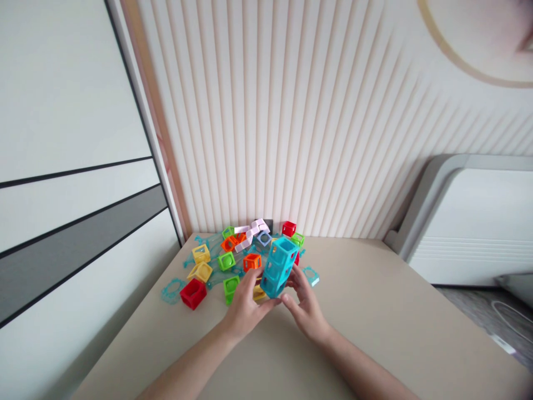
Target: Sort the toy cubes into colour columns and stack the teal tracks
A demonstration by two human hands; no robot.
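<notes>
turquoise openwork plastic tower [278, 269], segments joined, tilted over pale smooth table [366, 294]; left hand [245, 306], right hand [307, 312] part-curled, gripping lower sides. multicoloured openwork plastic cubes [194, 294] loose, left and far, unjoined.

Turquoise block stack [278, 267] — vertically ribbed cream wall [258, 122] — beige table [375, 311].

Soft, bright light; faint shadows; blurry right edge

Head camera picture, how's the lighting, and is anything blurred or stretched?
Head view: soft light, with the turquoise block stack fairly clear; head view again: tabletop darker toward the bottom, wall ribs fanning outward and slanting at right, upper right corner smeared.
</notes>
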